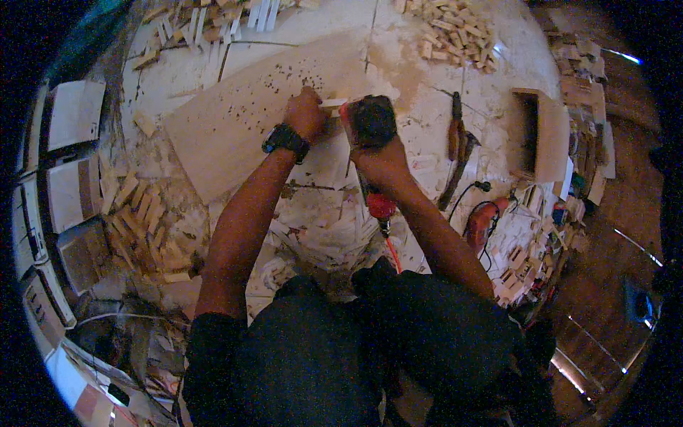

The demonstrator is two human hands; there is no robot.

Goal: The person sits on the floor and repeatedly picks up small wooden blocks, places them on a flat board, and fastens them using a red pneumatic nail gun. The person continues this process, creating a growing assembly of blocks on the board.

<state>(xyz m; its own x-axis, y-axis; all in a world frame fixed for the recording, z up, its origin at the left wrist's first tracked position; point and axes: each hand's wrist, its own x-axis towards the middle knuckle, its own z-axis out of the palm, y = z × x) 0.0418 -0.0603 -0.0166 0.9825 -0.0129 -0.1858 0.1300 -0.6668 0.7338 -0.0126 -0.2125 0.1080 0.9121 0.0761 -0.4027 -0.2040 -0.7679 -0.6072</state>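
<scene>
nearest, on the near side of the speckled board [228, 142] that lies on the pale floor [420, 78], are the person's dark-clothed legs [306, 356]. a thin red hose [393, 255] runs up between the board and the right knee to the butt of a black-and-red handheld tool [374, 121]. the right hand [383, 165] has its fingers wrapped round the grip of this tool, whose black head sits at the right end of the board. the left hand [306, 114], with a black watch [285, 143] at its wrist, is over the board; its fingers are curled narrow on the left end of a pale wood strip [334, 103], whose other end reaches to just beside the tool. left of the board lies a loose heap of wood sticks [142, 220]. to the right of the board, on the near side, is an orange corded machine [483, 225]; a little farther off, also right of the board, lie hand tools [456, 139], one brown-handled, then an open wooden box [544, 139]. beyond the board's far edge are a scatter of brown and white wood pieces [213, 21] and, farther right, a pile of small wood blocks [459, 32].
</scene>
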